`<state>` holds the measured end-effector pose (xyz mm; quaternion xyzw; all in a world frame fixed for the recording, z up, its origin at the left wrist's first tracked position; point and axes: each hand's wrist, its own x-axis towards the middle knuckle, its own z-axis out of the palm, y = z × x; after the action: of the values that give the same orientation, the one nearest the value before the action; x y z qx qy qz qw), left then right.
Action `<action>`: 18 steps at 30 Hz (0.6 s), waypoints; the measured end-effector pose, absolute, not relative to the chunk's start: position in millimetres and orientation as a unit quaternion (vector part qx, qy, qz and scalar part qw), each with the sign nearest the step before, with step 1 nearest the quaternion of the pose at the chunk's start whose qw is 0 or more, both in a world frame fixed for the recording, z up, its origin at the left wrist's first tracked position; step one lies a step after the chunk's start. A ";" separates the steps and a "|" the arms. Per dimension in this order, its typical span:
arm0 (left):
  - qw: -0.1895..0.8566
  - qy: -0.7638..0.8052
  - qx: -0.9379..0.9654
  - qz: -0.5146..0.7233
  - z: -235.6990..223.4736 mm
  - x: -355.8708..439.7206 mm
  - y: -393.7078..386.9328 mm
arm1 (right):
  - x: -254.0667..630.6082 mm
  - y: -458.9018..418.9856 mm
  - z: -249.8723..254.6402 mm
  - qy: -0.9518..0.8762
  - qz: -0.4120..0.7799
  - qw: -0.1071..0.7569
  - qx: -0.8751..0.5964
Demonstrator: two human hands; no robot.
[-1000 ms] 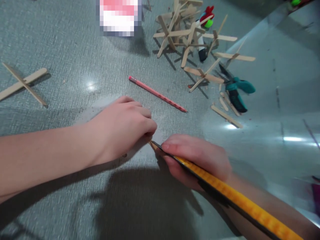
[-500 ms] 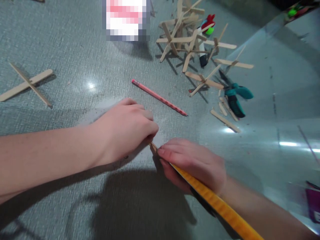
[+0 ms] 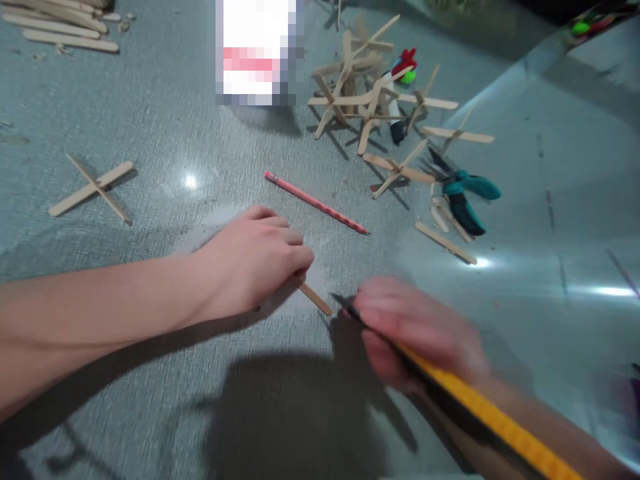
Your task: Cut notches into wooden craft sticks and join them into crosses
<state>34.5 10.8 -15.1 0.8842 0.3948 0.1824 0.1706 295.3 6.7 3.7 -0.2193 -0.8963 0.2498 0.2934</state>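
My left hand (image 3: 263, 257) lies closed over a wooden craft stick (image 3: 315, 298), pressing it down on the grey tabletop. Only the stick's near end shows past the fingers; the rest is under my palm. In my right hand (image 3: 420, 327), smeared by motion, is a yellow and black utility knife (image 3: 480, 407). Its dark, pointed blade (image 3: 343, 303) sits just to the right of the stick's end, apart from it. Beyond both hands lies a pink pencil (image 3: 317, 203).
Crossed craft sticks (image 3: 333, 102) stand in a cluster at the upper right around a glue-like white tube (image 3: 395, 113). Teal-handled pliers (image 3: 465, 190) and cut stick pieces (image 3: 447, 243) lie nearby. At left are one crossed pair (image 3: 93, 189) and a stick pile (image 3: 70, 41).
My right hand has drawn back to the right with the knife, away from the stick, baring its end and the blade. My left hand stays nearly in place; the view has shifted slightly.
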 end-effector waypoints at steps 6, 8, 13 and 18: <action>-0.014 0.314 0.942 0.118 -6.4 37.7 1.6 | 292.3 32.6 -9.1 -0.885 0.054 0.315 -0.338; 0.020 0.321 0.941 0.105 -1.3 36.9 -0.2 | 299.1 41.3 -9.7 -0.899 0.027 0.266 -0.346; 0.043 0.409 0.904 0.118 11.1 22.8 7.7 | 317.1 38.3 -9.2 -0.883 -0.026 0.135 -0.450; 0.107 0.545 0.809 0.194 24.7 9.9 8.2 | 303.0 15.1 0.7 -0.854 -0.011 0.029 -0.519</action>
<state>9.9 8.2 24.7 0.8087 0.5450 0.1939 0.1071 303.0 15.1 0.7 -0.5190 -0.8542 -0.0109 0.0293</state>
